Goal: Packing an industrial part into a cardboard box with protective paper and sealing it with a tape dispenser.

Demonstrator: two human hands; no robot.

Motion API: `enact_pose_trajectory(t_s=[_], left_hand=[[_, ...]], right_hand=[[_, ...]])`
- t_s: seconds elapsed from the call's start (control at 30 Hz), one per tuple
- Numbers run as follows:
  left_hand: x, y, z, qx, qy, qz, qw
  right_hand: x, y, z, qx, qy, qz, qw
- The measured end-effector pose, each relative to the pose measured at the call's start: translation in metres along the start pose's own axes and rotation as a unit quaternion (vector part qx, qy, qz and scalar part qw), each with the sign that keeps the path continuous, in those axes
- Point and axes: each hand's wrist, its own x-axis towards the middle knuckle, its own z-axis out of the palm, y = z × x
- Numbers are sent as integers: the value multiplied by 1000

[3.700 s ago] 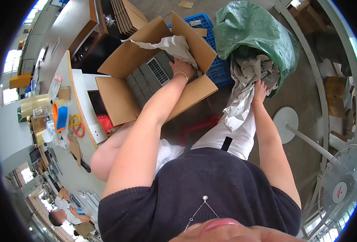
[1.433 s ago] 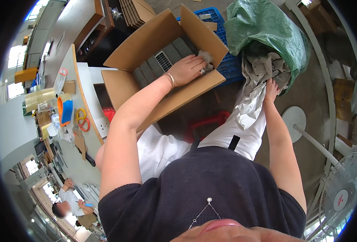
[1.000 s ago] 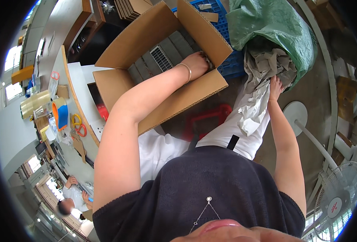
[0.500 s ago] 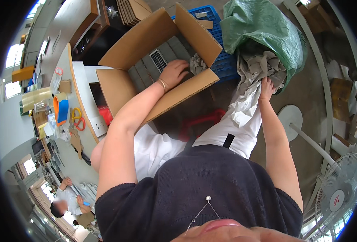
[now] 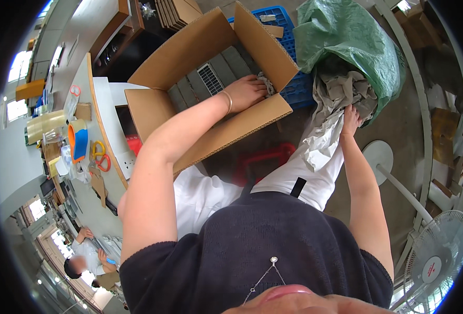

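Note:
An open cardboard box point(image 5: 231, 128) stands in front of me, with grey blocks or packs point(image 5: 233, 63) laid inside, one bearing a white slotted panel point(image 5: 210, 78). My left hand point(image 5: 246, 93) reaches into the box, fingers stretched against a small wad of crumpled grey paper point(image 5: 265, 81) by the right wall. It presses on the wad rather than wrapping round it. To the right, my right hand point(image 5: 350, 123) is closed on crumpled packing paper point(image 5: 323, 138). This paper spills from a green plastic sack point(image 5: 351, 39) over my right thigh.
Behind the box lies a blue plastic crate point(image 5: 299, 89). A table at left holds orange-handled scissors point(image 5: 103, 161) and a tape dispenser point(image 5: 78, 140). A standing fan point(image 5: 434, 267) is at lower right. Red tubing point(image 5: 265, 157) shows below the box. Another person point(image 5: 87, 259) works far left.
My left hand has moved right inside the box and now meets the paper wad, covering part of it. My right hand keeps its hold on the packing paper. The view has shifted slightly.

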Motion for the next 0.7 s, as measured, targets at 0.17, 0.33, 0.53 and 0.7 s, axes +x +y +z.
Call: enact_pose_trajectory(t_s=[0.17, 0.33, 0.53, 0.7], left_hand=[[19, -8, 0, 39, -102, 26, 994], [37, -17, 5, 90, -228, 67, 967], [52, -11, -6, 77, -279, 46, 956], [54, -17, 9, 41, -252, -1, 967]], right_hand=[[0, 4, 8, -14, 16, -10, 1000], [4, 7, 21, -36, 18, -18, 999], [5, 7, 14, -46, 8, -21, 999], [8, 1, 8, -46, -17, -6, 999]])
